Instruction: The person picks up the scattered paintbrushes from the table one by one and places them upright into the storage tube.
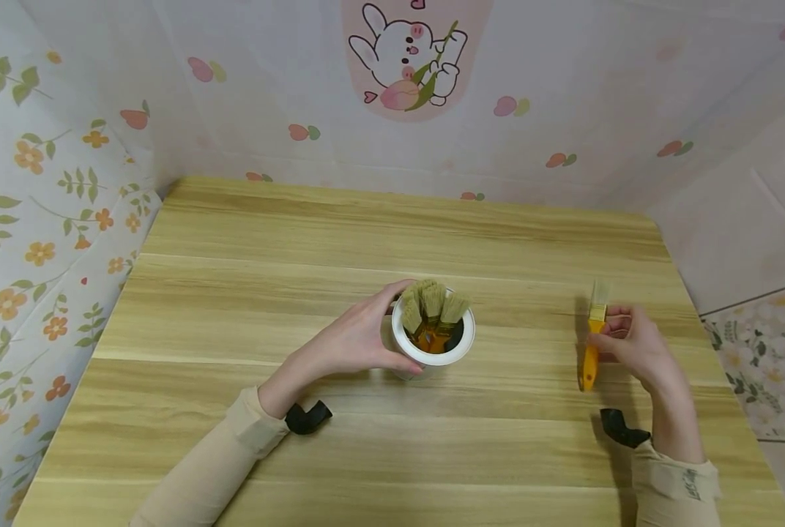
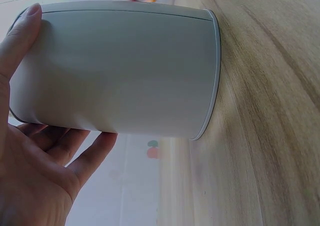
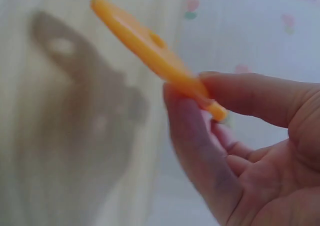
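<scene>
A white cylindrical can (image 1: 466,344) stands on the table, with several paintbrushes (image 1: 433,298) inside it, bristles up. My left hand (image 1: 356,333) holds the can from its left side, thumb and fingers spread round the wall. In the left wrist view the can (image 2: 120,71) fills most of the picture, its base on the wood. At the right, my right hand (image 1: 643,348) pinches a paintbrush with a yellow-orange handle (image 1: 591,359), bristles pointing away from me. The right wrist view shows that handle (image 3: 145,43) between thumb and fingers, its shadow on the tabletop.
The wood-grain table (image 1: 274,278) backs onto a hanging cloth (image 1: 261,80) printed with a rabbit and fruit. Flowered cloth (image 1: 50,241) hangs at the left. A black curved piece (image 1: 308,418) lies by the left wrist, another black piece (image 1: 623,429) by the right wrist.
</scene>
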`<state>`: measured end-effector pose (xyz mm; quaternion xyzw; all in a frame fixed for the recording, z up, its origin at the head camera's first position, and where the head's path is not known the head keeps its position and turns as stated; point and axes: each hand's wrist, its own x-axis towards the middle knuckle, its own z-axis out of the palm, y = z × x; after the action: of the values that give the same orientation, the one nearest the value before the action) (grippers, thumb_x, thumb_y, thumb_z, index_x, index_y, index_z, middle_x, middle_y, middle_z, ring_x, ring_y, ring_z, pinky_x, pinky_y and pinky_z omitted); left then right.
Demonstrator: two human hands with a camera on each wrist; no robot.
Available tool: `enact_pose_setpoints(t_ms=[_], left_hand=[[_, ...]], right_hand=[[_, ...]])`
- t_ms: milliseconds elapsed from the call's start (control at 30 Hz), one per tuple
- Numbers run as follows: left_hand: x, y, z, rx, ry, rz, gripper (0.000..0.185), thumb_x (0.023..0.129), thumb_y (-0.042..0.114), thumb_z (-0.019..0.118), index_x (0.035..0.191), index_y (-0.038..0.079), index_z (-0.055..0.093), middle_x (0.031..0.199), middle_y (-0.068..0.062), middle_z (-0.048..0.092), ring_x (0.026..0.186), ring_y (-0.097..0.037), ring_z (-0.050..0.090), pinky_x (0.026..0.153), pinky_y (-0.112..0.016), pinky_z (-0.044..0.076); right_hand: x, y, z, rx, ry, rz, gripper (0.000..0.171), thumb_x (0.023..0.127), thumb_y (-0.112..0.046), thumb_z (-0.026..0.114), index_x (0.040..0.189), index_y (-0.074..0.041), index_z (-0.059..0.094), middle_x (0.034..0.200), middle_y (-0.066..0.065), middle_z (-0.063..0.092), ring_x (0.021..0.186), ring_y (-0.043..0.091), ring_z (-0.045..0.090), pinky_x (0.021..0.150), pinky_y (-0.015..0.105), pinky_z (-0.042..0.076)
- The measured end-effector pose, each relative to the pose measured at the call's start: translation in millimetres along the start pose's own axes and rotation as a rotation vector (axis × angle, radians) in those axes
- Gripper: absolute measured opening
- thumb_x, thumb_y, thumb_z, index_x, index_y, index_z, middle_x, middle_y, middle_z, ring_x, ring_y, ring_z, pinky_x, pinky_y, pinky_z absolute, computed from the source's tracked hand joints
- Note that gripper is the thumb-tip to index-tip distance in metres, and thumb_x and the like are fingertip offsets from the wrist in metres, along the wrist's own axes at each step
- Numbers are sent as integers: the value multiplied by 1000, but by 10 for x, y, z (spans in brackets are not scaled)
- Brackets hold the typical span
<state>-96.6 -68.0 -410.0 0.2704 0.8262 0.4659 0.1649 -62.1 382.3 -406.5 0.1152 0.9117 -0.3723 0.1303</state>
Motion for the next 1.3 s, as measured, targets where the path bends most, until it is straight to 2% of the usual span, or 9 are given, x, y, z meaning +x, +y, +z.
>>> enact_pose_setpoints(t_ms=[167,267,367,600,700,833,1033,1167,1300], left_hand=[[-6,-4,-7,5,1,6,118,65,44,97,160,24,29,150,1,53,126,-23,62,106,-52,51],[-6,-7,-7,6,-2,13,118,66,44,97,160,24,28,151,0,53,127,-24,62,107,-52,50],[-3,-11,-3,11,-6,19,119,66,45,97,160,23,28,151,0,53,128,-24,62,107,-52,50],[-4,-21,-1,10,-3,23,119,65,45,97,160,22,28,150,-1,54,128,-22,62,107,-51,50],[-2,-26,-2,11,0,33,118,65,45,97,159,23,29,149,0,55,128,-23,62,107,-51,50],[-1,-33,-2,15,3,44,118,65,45,97,159,22,30,148,-1,56,128,-22,62,107,-51,50],[-9,-30,-6,9,4,32,118,66,45,97,159,23,29,149,0,55,128,-22,61,108,-51,50],[-6,-33,-4,-4,-2,44,117,66,44,97,159,24,29,149,2,55,128,-21,60,108,-49,50],[1,-38,-1,-3,-1,63,116,67,44,97,159,23,30,148,2,55,128,-19,60,108,-47,50]], right_hand=[[-75,-292,14,33,94,-156,58,96,-1,67,139,5,29,103,2,50,81,-2,58,65,27,62],[-142,-494,31,75,142,-241,55,95,3,68,136,-10,34,104,-3,49,83,-3,58,65,22,61],[-213,-713,78,192,183,-330,60,91,10,68,130,-22,36,104,-5,51,84,-3,60,64,18,59],[-338,-1244,330,680,178,-686,57,83,29,61,125,-7,47,98,4,63,83,10,68,65,23,62],[-380,-1444,453,785,157,-801,51,85,28,59,125,-2,49,100,9,66,84,15,68,68,26,62],[-451,-1673,619,844,139,-863,46,87,28,56,124,2,49,101,12,67,84,18,69,71,27,63],[-520,-1869,850,764,127,-907,37,87,28,55,119,11,47,104,11,69,88,18,71,76,27,62],[-555,-1873,946,521,160,-902,31,87,20,66,113,17,48,107,2,69,91,11,72,80,21,60],[-578,-1843,989,264,200,-896,34,82,16,76,109,9,56,102,-1,70,87,3,68,80,15,56]])
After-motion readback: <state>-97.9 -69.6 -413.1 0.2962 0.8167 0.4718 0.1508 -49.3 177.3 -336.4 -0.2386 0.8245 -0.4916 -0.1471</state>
